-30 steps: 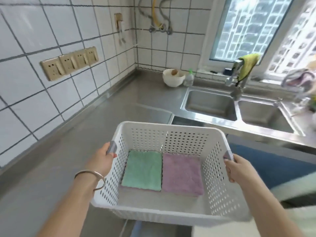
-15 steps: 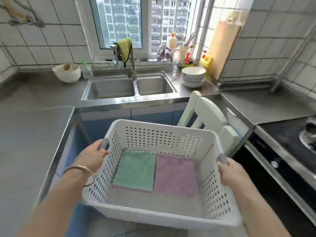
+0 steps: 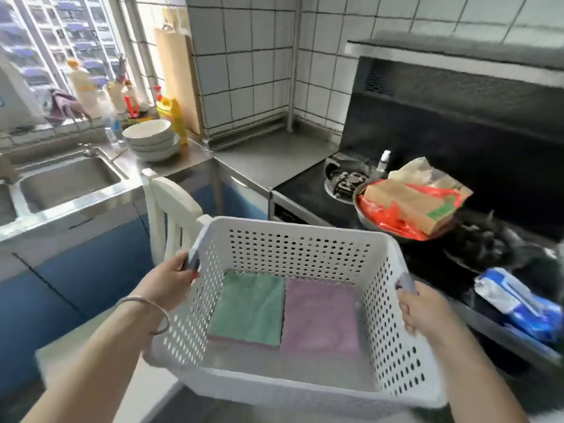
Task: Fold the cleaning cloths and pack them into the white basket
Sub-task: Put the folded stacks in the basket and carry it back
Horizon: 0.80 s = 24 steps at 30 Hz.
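I hold the white perforated basket (image 3: 299,239) in the air in front of me, by its two grey side handles. My left hand (image 3: 171,279) grips the left handle and my right hand (image 3: 424,309) grips the right one. Inside, flat on the bottom, a folded green cloth (image 3: 248,309) lies on the left and a folded purple cloth (image 3: 320,315) on the right, side by side and touching. A pink edge shows under the green cloth.
A white chair back (image 3: 171,209) stands just beyond the basket. A steel sink (image 3: 67,181) and stacked bowls (image 3: 152,141) are at the left. The black stove (image 3: 345,181) at the right carries a pan with bags (image 3: 409,206); a blue-white packet (image 3: 518,303) lies near my right hand.
The view has swung to the right, from the left counter past the sink to the stove. Both hands keep the same grip on the basket; the cloths have not shifted.
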Motion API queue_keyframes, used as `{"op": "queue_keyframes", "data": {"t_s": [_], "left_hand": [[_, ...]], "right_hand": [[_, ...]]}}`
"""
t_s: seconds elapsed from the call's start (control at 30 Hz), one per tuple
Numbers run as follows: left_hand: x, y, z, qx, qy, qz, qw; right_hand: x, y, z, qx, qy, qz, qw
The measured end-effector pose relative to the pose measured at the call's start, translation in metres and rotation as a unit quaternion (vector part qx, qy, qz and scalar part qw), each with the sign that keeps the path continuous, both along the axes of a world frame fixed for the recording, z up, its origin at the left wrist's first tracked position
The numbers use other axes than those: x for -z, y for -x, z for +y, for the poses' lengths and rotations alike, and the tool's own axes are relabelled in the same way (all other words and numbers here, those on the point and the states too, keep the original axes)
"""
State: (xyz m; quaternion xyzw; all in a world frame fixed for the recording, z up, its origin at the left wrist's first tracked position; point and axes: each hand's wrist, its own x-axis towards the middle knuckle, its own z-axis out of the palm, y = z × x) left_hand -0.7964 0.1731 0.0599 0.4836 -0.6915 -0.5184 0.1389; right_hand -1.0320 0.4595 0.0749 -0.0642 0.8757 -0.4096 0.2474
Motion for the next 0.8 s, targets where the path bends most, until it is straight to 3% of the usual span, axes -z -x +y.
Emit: {"op": "queue_keyframes", "data": {"t_s": [0.13, 0.33, 0.57, 0.8], "left_hand": [[-0.014, 0.098, -0.007, 0.078, 0.022, 0.027, 0.996], [-0.031, 0.197, -0.057, 0.137, 0.022, 0.069, 0.988], [-0.059, 0.272, -0.164, 0.084, -0.02, 0.156, 0.984], [-0.049, 0.291, -0.256, 0.007, 0.004, 0.139, 0.99]], "right_hand": [[-0.01, 0.045, 0.024, 0.078, 0.012, 0.018, 0.997], [-0.02, 0.114, -0.002, 0.126, 0.057, 0.046, 0.989], [-0.036, 0.203, -0.116, 0.11, 0.117, 0.046, 0.986], [-0.033, 0.281, -0.258, 0.014, 0.104, 0.057, 0.993]]}}
